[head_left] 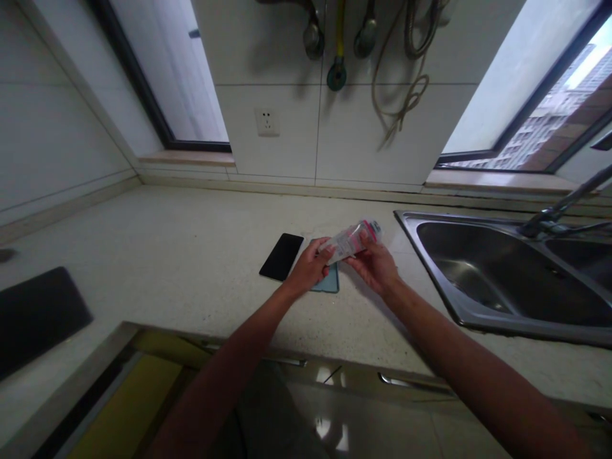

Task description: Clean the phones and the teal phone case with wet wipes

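Observation:
Both of my hands hold a clear plastic packet (345, 242) with a pink band and pale print, tilted up to the right above the counter. My left hand (310, 264) grips its lower left end, thumb on top. My right hand (375, 260) has its thumb and fingers closed on the pink end. What is inside the packet is too blurred to make out. Beside my left hand lies a tablet or large phone (281, 256) with a dark screen. Under the hands is a flat light blue cover (329, 282), partly hidden by them.
The pale stone countertop (191, 255) runs along a white tiled wall with a socket (266, 122). At the right is a steel double sink (478, 274) with a tap (549, 220). A black panel (41, 312) lies at the left. Pipe ends and a cord (406, 105) hang above.

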